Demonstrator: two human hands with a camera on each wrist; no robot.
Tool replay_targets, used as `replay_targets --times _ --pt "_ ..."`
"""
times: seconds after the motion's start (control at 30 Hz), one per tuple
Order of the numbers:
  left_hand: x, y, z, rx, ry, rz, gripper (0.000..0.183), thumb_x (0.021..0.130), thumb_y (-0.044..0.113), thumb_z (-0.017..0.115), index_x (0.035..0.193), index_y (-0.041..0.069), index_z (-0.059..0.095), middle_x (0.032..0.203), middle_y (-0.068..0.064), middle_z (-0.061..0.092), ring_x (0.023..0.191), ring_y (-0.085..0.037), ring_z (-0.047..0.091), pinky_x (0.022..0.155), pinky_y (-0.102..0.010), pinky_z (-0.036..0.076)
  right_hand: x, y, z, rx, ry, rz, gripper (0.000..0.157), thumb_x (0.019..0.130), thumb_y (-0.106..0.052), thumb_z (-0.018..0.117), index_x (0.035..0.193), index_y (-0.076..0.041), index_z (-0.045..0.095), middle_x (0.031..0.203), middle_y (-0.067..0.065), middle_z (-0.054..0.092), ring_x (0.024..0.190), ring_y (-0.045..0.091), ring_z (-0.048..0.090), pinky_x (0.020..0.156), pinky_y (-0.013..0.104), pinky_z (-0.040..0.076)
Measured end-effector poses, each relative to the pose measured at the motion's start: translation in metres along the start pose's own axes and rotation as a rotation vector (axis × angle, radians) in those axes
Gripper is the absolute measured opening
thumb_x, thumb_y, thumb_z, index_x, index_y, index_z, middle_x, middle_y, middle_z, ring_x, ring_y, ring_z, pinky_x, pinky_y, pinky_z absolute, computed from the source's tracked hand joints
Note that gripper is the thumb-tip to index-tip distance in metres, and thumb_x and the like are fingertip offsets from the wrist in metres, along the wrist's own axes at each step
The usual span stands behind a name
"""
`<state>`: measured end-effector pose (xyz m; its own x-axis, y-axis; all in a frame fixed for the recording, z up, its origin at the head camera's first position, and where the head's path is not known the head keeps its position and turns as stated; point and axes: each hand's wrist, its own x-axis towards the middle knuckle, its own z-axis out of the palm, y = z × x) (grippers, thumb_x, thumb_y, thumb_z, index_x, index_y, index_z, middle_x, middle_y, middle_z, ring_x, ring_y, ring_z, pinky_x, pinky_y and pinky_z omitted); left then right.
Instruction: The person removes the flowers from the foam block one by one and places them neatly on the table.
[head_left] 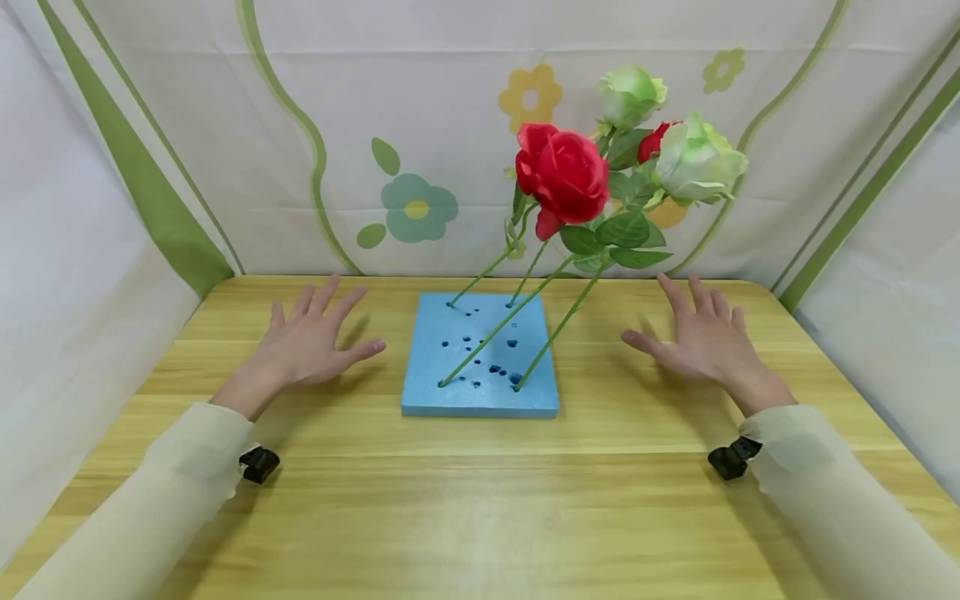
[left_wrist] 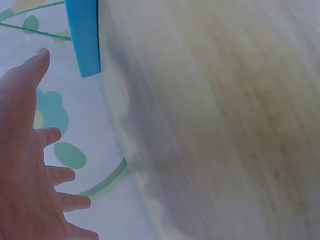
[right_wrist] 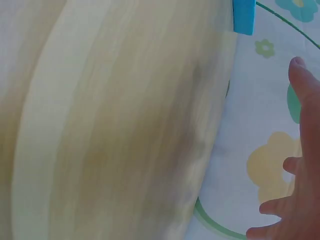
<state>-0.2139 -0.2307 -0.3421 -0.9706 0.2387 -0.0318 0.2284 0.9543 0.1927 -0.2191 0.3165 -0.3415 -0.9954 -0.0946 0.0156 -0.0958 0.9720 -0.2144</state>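
Note:
My left hand [head_left: 303, 342] is spread over the left side of the table, fingers straight and thumb pointing at the board. Across from it my right hand [head_left: 705, 342] is spread the same way; neither hand holds anything. Between them lies a light blue board [head_left: 480, 400] dotted with holes. Several green stems stand slanted in its holes, leaning to the right. They carry a large red rose [head_left: 566, 175], a second red rose [head_left: 654, 143] mostly hidden behind, and two pale green roses, one upper [head_left: 628, 96] and one lower [head_left: 697, 162]. Both wrist views catch a board edge [left_wrist: 84, 40].
The wooden table [head_left: 480, 508] reaches back to a white curtain [head_left: 202, 108] printed with flowers and green lines. More curtain hangs at both sides. Small black devices sit at the left cuff [head_left: 259, 464] and the right cuff [head_left: 733, 458]. Leaves [head_left: 626, 229] overhang the board's right side.

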Motion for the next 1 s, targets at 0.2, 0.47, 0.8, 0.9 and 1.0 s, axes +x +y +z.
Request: replay_targets --times 0.2,0.47,0.8,0.9,1.0 --pt "-0.001 0.007 -0.001 -0.124 -0.004 0.029 0.098 0.099 0.079 0.045 0.173 0.025 0.010 0.180 -0.016 -0.007 0.161 -0.058 0.009 0.119 -0.086 0.011 -0.002 -0.014 0.000 0.152 0.074 -0.035 0.112 0.094 -0.077 0.059 0.173 -0.015 0.009 0.174 0.033 0.015 0.156 0.062 0.016 0.120 0.081 0.017" --pt "0.001 0.027 -0.012 -0.455 0.010 0.057 0.095 0.105 0.059 0.057 0.173 0.020 0.003 0.180 -0.018 0.009 0.162 -0.050 0.018 0.126 -0.073 0.022 -0.019 -0.054 -0.004 0.573 0.049 -0.020 0.093 0.102 -0.057 0.064 0.171 -0.015 0.019 0.170 0.026 0.032 0.153 0.054 0.036 0.117 0.073 0.037" --pt "0.018 0.068 0.002 -0.660 -0.073 0.037 0.085 0.104 0.047 0.065 0.172 0.024 0.018 0.178 -0.012 0.021 0.161 -0.047 0.028 0.123 -0.070 0.035 -0.038 -0.114 -0.017 1.089 0.008 0.008 0.060 0.104 -0.015 0.065 0.159 -0.008 0.043 0.150 0.020 0.055 0.124 0.020 0.066 0.098 0.021 0.055" --pt "0.022 0.074 0.011 -0.608 -0.113 0.040 0.078 0.105 0.040 0.067 0.169 0.019 0.028 0.177 -0.016 0.025 0.161 -0.046 0.028 0.126 -0.067 0.032 -0.042 -0.124 -0.015 1.157 -0.031 0.008 0.060 0.103 -0.014 0.066 0.158 -0.006 0.043 0.147 0.020 0.055 0.118 0.013 0.069 0.096 0.020 0.057" --pt "0.024 0.080 0.018 -0.510 -0.151 0.081 0.070 0.105 0.036 0.068 0.165 0.014 0.039 0.177 -0.017 0.025 0.163 -0.044 0.024 0.130 -0.063 0.027 -0.046 -0.127 -0.013 1.180 -0.051 0.017 0.059 0.103 -0.015 0.068 0.156 -0.004 0.045 0.140 0.013 0.060 0.118 0.016 0.070 0.096 0.021 0.059"
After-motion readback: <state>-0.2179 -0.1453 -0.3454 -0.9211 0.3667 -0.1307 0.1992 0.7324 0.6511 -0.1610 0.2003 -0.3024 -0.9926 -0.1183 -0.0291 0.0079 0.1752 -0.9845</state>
